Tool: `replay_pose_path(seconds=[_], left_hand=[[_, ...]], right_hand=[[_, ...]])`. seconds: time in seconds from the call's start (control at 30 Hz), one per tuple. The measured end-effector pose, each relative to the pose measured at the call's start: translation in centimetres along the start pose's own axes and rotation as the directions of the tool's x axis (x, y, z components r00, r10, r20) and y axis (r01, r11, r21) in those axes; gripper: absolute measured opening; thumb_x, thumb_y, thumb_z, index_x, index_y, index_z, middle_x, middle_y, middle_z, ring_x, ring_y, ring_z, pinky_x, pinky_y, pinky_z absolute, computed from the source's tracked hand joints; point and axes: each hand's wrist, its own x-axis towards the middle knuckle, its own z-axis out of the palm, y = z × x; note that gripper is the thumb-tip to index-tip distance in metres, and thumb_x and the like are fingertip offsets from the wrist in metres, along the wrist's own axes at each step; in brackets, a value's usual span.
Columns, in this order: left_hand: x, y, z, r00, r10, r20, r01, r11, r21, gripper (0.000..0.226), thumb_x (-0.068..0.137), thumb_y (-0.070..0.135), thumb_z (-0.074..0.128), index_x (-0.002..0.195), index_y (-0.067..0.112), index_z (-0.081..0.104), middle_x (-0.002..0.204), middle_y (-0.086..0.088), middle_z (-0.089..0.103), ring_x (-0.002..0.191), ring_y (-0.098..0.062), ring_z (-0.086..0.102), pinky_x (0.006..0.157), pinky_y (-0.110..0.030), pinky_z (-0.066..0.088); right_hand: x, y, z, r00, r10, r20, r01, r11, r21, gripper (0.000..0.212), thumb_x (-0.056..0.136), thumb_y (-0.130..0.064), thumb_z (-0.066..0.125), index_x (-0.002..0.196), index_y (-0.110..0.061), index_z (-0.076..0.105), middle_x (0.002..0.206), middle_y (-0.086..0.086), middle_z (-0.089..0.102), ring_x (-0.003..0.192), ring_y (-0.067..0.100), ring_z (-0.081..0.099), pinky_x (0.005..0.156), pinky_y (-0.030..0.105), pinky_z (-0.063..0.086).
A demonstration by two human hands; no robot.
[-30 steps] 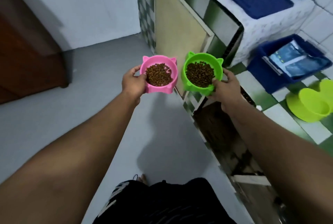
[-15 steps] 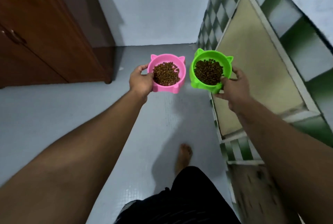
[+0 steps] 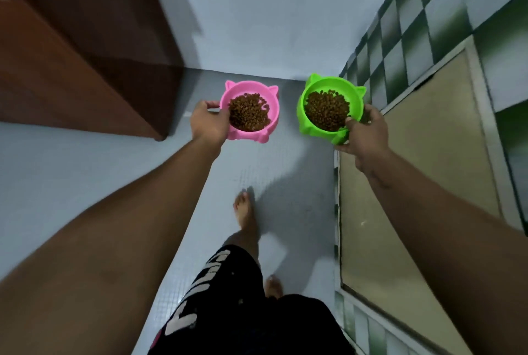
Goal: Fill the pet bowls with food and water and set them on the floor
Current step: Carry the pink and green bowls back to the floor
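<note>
You stand barefoot on a grey floor (image 3: pixel 285 160), both arms stretched forward, carrying one pet bowl in each hand. Your left hand (image 3: pixel 208 123) grips the near left side of a pink bowl (image 3: pixel 245 87) with cat-ear points on its rim; the fingers (image 3: pixel 211 104) are curled round the rim and wall, closed firmly on it. Your right hand (image 3: pixel 364 133) grips the near right side of a matching green bowl (image 3: pixel 328 82), thumb hooked over the rim and the other fingers wrapped round the outside. Both bowls are held in the air above the floor, side by side but apart, roughly level, and each holds a mound of brown dry pet food (image 3: pixel 248 114). A dark wooden cabinet (image 3: pixel 71 69) stands to your left, and a green-and-white tiled wall (image 3: pixel 428 26) with a beige panel (image 3: pixel 414 169) runs along your right. One bare foot (image 3: pixel 245 217) is forward, below the black shorts (image 3: pixel 228 297). As for progress, the food part looks done for these two bowls. Neither bowl is on the floor yet, so setting them down is left. No water, and no water bowl, is in view, so that part seems yet to be done, or cannot be judged from here.
</note>
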Motion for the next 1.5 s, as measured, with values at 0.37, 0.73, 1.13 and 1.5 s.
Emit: replay_pose_path(seconds=[0.37,0.73,1.13,1.5], left_hand=[[26.5,-3.8,17.7,1.0,0.005,-0.02,-0.002,0.989,0.148,0.013,0.095,0.024,0.067,0.097,0.017,0.056,0.096,-0.002,0.067,0.085,-0.021,0.069,0.067,-0.037,0.063],[48.5,-18.1,35.6,0.998,-0.037,-0.04,0.043,0.988,0.151,0.013,0.095,0.021,0.067,0.094,0.017,0.055,0.094,-0.002,0.066,0.081,-0.016,0.064,0.06,-0.027,0.055],[60.4,-28.5,44.4,0.998,-0.045,-0.042,0.051,0.988,0.147,0.012,0.097,0.017,0.065,0.101,0.012,0.055,0.093,-0.001,0.062,0.086,-0.018,0.064,0.073,-0.035,0.061],[61.7,-29.5,44.9,0.994,0.001,-0.11,0.025,0.972,0.235,0.008,0.099,0.018,0.064,0.101,0.015,0.057,0.093,0.003,0.061,0.075,-0.009,0.057,0.054,-0.015,0.04]], right_hand=[[29.6,5.1,14.6,0.995,0.103,-0.015,-0.104,0.993,-0.061,0.044,0.098,-0.009,0.059,0.136,-0.028,0.052,0.122,0.001,0.054,0.109,0.032,0.061,0.059,0.042,0.061],[58.3,22.4,25.0,0.988,0.155,0.014,-0.153,0.983,-0.104,0.046,0.096,-0.004,0.056,0.134,-0.031,0.052,0.118,0.003,0.055,0.106,0.035,0.062,0.066,0.051,0.06],[73.1,35.2,30.4,0.997,0.074,-0.025,-0.078,0.95,-0.301,0.046,0.08,-0.02,0.064,0.117,-0.047,0.056,0.121,0.009,0.063,0.093,0.039,0.068,0.054,0.062,0.058],[73.4,38.0,32.0,0.996,-0.047,-0.075,0.005,0.876,-0.483,0.042,0.091,-0.019,0.066,0.131,-0.029,0.059,0.122,0.005,0.063,0.104,0.03,0.065,0.075,0.04,0.059]])
